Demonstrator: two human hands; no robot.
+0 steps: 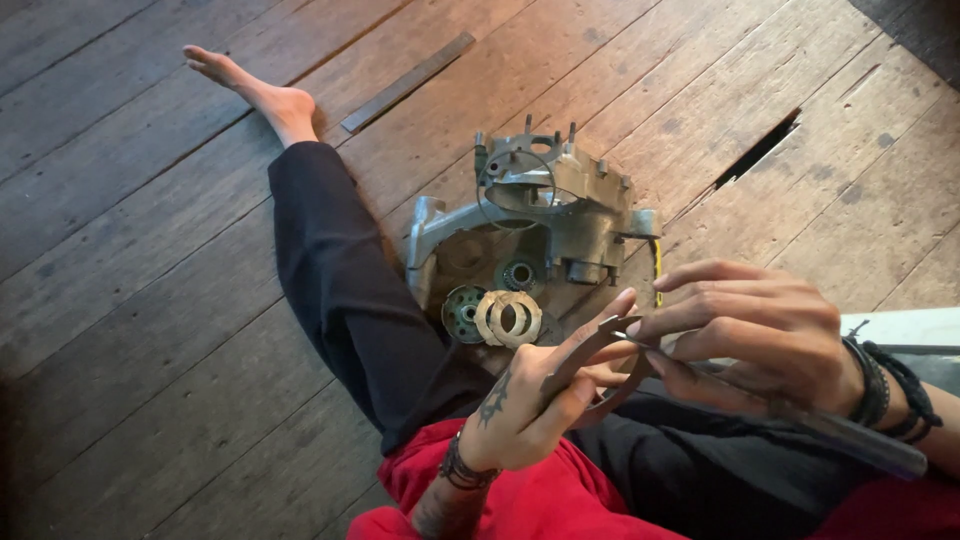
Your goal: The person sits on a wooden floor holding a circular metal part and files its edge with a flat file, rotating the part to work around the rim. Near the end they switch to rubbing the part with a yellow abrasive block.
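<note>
Hands at work above the lap of a person seated on a wooden plank floor. Left hand, tattooed on the back and wearing a beaded wristband, has its grip closed around a thin, dark, curved ring-shaped part, with the fingers pressed along the part's outer edge and the forefinger stretched up past it. Right hand, with dark cord bracelets at the wrist, has its grip closed on a long flat metal file; the fingers lie spread along the file's front end, which touches the ring part, while the handle end runs back under the wrist toward the lower right. Both hands meet at the ring, held in the air over the black trousers and red cloth of the lap.

Just beyond the hands, on the floor, lies a grey cast-metal engine casing with studs standing up from its rim and a thin wire loop resting on its upper opening. At the near edge of the casing sit a round greenish bearing and, touching it on the right, two pale flat rings that overlap each other. Left leg extends across the boards to a bare foot; near the foot lies a flat metal bar. A dark gap shows where a plank is broken.
</note>
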